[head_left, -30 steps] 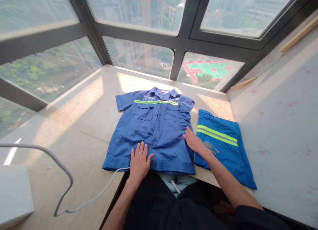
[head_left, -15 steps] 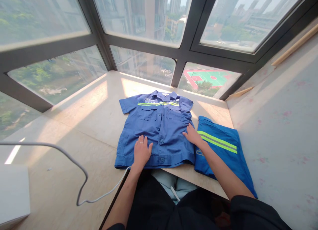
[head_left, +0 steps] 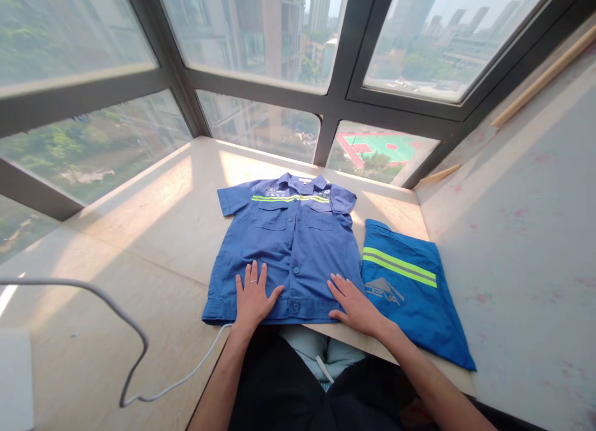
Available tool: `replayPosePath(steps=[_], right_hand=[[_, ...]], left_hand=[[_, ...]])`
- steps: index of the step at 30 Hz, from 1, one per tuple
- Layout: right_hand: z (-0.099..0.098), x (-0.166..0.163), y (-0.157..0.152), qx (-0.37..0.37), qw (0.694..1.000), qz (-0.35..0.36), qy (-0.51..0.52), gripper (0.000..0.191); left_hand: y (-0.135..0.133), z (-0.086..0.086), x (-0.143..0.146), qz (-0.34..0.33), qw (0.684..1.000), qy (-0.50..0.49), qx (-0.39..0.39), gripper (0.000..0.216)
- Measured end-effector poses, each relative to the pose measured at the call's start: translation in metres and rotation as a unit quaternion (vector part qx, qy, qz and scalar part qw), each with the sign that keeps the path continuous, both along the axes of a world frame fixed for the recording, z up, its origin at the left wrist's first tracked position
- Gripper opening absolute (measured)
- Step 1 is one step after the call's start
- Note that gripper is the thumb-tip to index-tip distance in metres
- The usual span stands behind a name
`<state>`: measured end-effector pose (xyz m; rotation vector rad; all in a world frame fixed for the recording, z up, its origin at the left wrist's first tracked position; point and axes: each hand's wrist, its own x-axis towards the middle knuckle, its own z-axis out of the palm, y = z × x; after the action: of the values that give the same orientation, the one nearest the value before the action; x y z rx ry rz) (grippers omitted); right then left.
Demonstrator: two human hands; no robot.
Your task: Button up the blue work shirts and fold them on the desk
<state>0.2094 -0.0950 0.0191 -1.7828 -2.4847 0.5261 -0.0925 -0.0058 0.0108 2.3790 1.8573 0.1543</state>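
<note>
One dark blue short-sleeved work shirt with a yellow-green reflective chest band is spread face up on the pale beige stone counter. The left hand and the right hand are laid palm down on it, fingers spread, just above the hem, with its two flapped chest pockets beyond the fingertips. The hem is set along the counter's near edge by the wrists. Bare counter, crossed by one white cable, is left beyond the left hand, and one folded brighter blue garment is placed just right of the right hand.
</note>
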Motion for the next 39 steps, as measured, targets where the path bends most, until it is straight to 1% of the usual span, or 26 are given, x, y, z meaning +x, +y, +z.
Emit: replayPosePath(steps=[5, 8, 9, 10, 12, 13, 15, 16, 18, 20, 21, 24, 26, 30, 36, 38, 39], right_hand=[[0.005, -0.010, 0.003, -0.013, 1.000, 0.003, 0.000, 0.080], [0.007, -0.017, 0.001, -0.015, 1.000, -0.008, 0.003, 0.079], [0.009, -0.020, 0.001, -0.012, 1.000, -0.009, 0.008, 0.078], [0.010, -0.022, 0.002, -0.005, 1.000, -0.007, 0.016, 0.076], [0.014, -0.028, 0.008, 0.013, 0.999, 0.006, 0.043, 0.073], [0.015, -0.032, 0.013, 0.023, 0.998, 0.013, 0.057, 0.071], [0.017, -0.038, 0.030, 0.047, 0.995, 0.022, 0.085, 0.068], [0.017, -0.042, 0.041, 0.060, 0.993, 0.021, 0.096, 0.067], [0.014, -0.047, 0.069, 0.083, 0.990, 0.014, 0.115, 0.063], [0.007, -0.051, 0.099, 0.096, 0.988, 0.002, 0.122, 0.058], [0.002, -0.052, 0.113, 0.099, 0.988, -0.005, 0.121, 0.057], [-0.013, -0.051, 0.144, 0.098, 0.988, -0.032, 0.110, 0.058], [-0.022, -0.047, 0.153, 0.098, 0.989, -0.040, 0.103, 0.058], [-0.030, -0.040, 0.152, 0.110, 0.988, -0.037, 0.098, 0.058], [-0.028, -0.037, 0.144, 0.123, 0.987, -0.031, 0.101, 0.057], [-0.026, -0.037, 0.144, 0.126, 0.986, -0.027, 0.104, 0.057], [-0.024, -0.038, 0.144, 0.130, 0.985, -0.025, 0.107, 0.056]], left_hand=[[0.000, 0.017, 0.001, 0.027, 0.999, 0.037, -0.024, 0.066], [-0.004, 0.026, -0.002, 0.032, 0.999, 0.035, -0.015, 0.062], [-0.006, 0.028, -0.005, 0.016, 1.000, 0.023, -0.012, 0.061], [-0.010, 0.029, -0.009, -0.013, 1.000, 0.009, -0.013, 0.060], [-0.020, 0.027, -0.017, -0.096, 0.995, -0.018, -0.027, 0.059], [-0.026, 0.026, -0.022, -0.135, 0.990, -0.026, -0.032, 0.058], [-0.037, 0.022, -0.030, -0.186, 0.982, -0.033, -0.027, 0.057], [-0.041, 0.020, -0.033, -0.202, 0.979, -0.034, -0.017, 0.055], [-0.048, 0.017, -0.038, -0.221, 0.974, -0.041, 0.008, 0.043], [-0.051, 0.015, -0.042, -0.237, 0.969, -0.055, 0.033, 0.029], [-0.051, 0.014, -0.043, -0.243, 0.967, -0.067, 0.045, 0.026], [-0.050, 0.016, -0.047, -0.244, 0.960, -0.118, 0.072, 0.023], [-0.050, 0.020, -0.049, -0.231, 0.958, -0.149, 0.085, 0.019], [-0.055, 0.030, -0.053, -0.222, 0.958, -0.166, 0.076, 0.014], [-0.064, 0.034, -0.054, -0.234, 0.963, -0.136, -0.002, 0.015], [-0.063, 0.035, -0.055, -0.199, 0.969, -0.144, -0.003, 0.018], [-0.060, 0.037, -0.055, -0.163, 0.975, -0.152, 0.007, 0.020]])
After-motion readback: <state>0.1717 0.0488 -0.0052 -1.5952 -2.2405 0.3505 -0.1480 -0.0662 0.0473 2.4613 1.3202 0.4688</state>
